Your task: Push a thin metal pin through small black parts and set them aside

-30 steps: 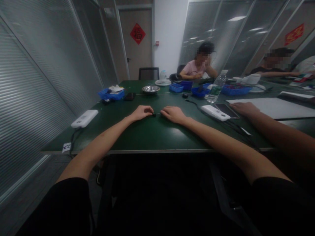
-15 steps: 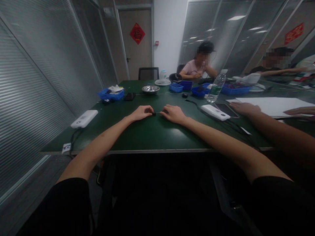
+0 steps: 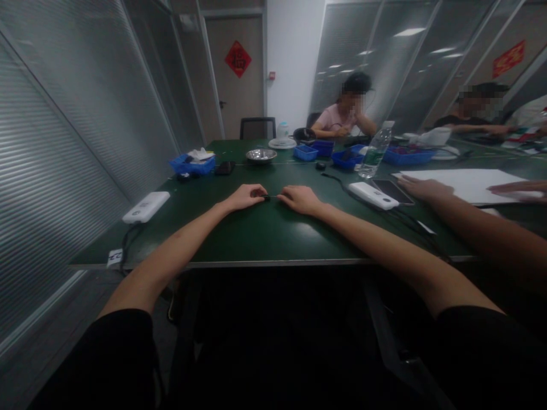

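Above the green table [image 3: 256,239], my left hand [image 3: 248,197] pinches a small black piece [image 3: 267,198] between thumb and fingers. Its exact kind is too small to make out. My right hand [image 3: 298,199] lies just to the right, thumb and fingers closed on the end of a thin, light strand [image 3: 274,196]. This strand runs across the short gap to the black piece. Both hands are low, near the tabletop, with the palms turned down and inward.
Behind my hands stand a metal bowl [image 3: 261,155], a black phone [image 3: 225,168] and a blue basket [image 3: 193,164]. White power banks [image 3: 146,207] lie on both sides. At right are a bottle [image 3: 376,151], another phone [image 3: 392,192] and a co-worker's hands [image 3: 421,185] on white paper [image 3: 465,181].
My two hands have hardly moved and keep the same grip. The co-worker's far hand at right has shifted on the white paper.
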